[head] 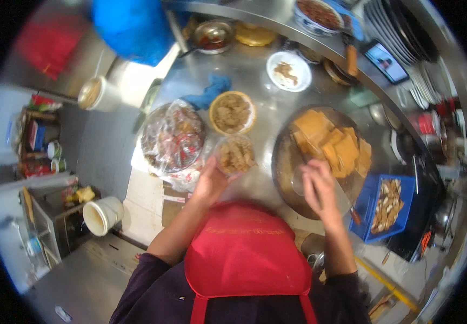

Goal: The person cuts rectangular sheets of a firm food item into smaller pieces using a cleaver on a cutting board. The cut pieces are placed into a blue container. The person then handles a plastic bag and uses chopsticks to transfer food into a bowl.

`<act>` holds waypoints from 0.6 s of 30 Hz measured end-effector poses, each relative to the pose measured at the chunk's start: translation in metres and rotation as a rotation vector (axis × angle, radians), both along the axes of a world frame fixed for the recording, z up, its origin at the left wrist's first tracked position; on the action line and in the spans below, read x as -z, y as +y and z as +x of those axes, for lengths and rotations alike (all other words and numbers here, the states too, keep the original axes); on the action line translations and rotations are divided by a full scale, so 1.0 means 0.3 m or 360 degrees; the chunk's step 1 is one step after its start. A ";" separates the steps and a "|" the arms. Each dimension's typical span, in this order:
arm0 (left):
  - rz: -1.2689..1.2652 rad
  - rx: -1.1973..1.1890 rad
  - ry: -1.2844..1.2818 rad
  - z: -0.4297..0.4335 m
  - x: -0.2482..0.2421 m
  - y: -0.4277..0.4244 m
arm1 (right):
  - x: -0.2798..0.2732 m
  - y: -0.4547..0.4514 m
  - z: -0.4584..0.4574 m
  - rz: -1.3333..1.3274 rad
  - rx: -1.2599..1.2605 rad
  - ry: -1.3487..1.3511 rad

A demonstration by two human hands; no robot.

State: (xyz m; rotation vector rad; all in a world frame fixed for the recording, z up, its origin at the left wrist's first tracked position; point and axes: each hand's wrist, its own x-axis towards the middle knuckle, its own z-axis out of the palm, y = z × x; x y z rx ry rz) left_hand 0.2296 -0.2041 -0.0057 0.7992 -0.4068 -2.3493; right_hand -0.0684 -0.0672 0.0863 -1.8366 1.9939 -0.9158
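My left hand (211,180) grips the side of a small clear plastic bowl (253,152) filled with brown food pieces, over the steel worktop. My right hand (318,186) is above a round chopping board (284,166), its fingers blurred and bent; whether anything is between them cannot be told. Beneath that hand and wrist lies a cleaver (343,198), its brown handle towards the board's near right edge. Overlapping orange-brown flat slabs (339,150) cover the board's far right part. Just beyond the held bowl stands a yellow-rimmed bowl (253,109) of similar brown pieces.
Left of the bowls sits a plastic-covered round container (172,137), with a blue cloth (213,89) behind. A white bowl (304,77) holds a few scraps. At right, a blue basket (405,202) contains cut brown pieces. A raised steel shelf (253,18) borders the far side.
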 end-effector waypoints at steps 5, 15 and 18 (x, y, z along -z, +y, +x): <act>-0.0110 0.0189 -0.0049 -0.001 -0.032 0.007 | 0.095 0.137 0.083 0.0294 -0.0381 0.0704; -0.0028 -0.0022 -0.0102 0.041 -0.061 0.159 | 0.216 0.200 0.078 0.0194 -0.0144 0.0665; -0.0042 -0.0148 -0.0135 0.064 -0.068 0.234 | 0.271 0.295 0.043 0.0330 0.0005 0.0592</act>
